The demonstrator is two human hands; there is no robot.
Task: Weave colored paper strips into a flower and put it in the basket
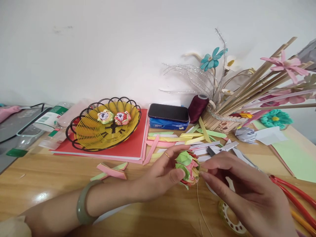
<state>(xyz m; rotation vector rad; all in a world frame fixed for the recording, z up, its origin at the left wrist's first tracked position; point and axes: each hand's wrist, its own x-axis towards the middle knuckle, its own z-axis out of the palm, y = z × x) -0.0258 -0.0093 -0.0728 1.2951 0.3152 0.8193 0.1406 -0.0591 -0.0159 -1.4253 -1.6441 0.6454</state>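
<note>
My left hand [161,172] is closed around a folded paper flower [187,165] of green, pink and yellow strips, held just above the wooden table [49,177]. A ring sits on one finger and a pale green bangle [82,205] on the wrist. My right hand [243,189] is beside the flower, its fingertips pinched together against the flower's right edge. A thin wire or stick [200,207] runs down from under the flower toward me.
A yellow and black basket [81,131] with two paper flowers stands on red paper at the back left. Loose paper strips [182,138], a phone on a tissue pack [168,113], a thread spool [197,107], a vase of sticks and flowers [222,121], a tape roll [228,219] and red-handled scissors [293,194] lie around.
</note>
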